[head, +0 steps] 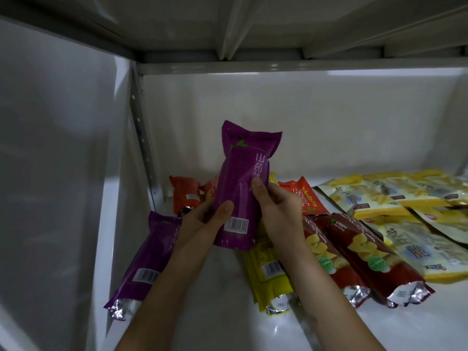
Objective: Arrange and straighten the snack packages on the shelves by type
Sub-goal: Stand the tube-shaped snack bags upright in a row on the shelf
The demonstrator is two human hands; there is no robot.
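Both forearms reach up from the bottom of the head view as I watch remotely: the left hand (202, 219) and right hand (276, 206) hold a purple snack pack (240, 188) upright above the white shelf (222, 269). Left thumb lies across the pack's lower front beside the barcode, with the fingers wrapped behind; right thumb presses its right edge, fingers curled behind. Both hands are narrowly closed on the pack. I judge the pack light, its foil skin slick and crinkly, the contents brittle; a gentle hold at mid-body, not the crimped ends, should suit. A second purple pack (149, 254) lies flat at the left, near the shelf wall, the likely partner for the held one. Orange packs (184, 193) lie behind the hands, a yellow pack (268, 272) and dark red packs (359, 257) to the right, pale yellow bags (379, 196) beyond.
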